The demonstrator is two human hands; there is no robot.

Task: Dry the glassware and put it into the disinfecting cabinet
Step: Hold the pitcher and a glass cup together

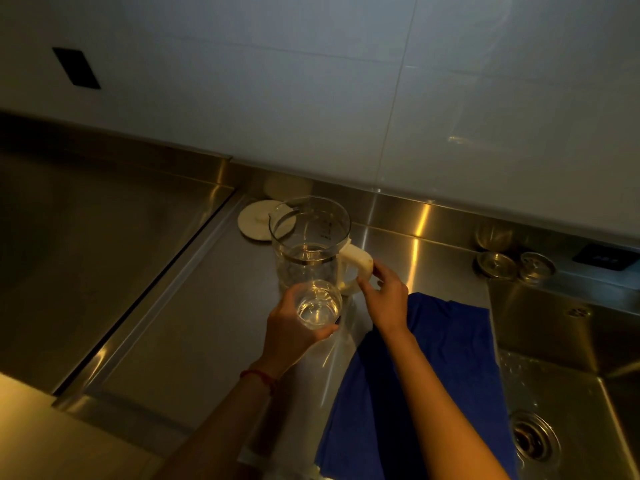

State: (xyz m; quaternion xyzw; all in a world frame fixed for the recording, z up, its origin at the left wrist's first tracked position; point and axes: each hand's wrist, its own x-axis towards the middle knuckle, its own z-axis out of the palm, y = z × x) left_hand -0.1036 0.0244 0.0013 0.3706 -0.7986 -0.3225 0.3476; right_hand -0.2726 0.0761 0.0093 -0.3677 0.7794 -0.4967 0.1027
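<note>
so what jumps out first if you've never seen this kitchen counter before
Two hands meet at centre: the left hand grips a small clear glass, and the right hand touches the white handle of a tall glass jug standing on the steel counter. A blue cloth lies right of them, beside the sink.

1. Steel desk point(194, 317), left of the glass jug point(310, 242): bare surface, open passage up to the raised ledge.
2. Jug stands upright mid-desk; white lid point(254, 220) lies just behind it, blocking the back corner.
3. Left hand point(291, 332) with drinking glass point(318, 306) sits directly before the jug; right hand point(384, 296) occupies the handle side.
4. Blue cloth point(433, 368) covers the desk between arms and sink point(561, 386).
5. Two metal strainers point(516, 265) line the sink's rear rim.
</note>
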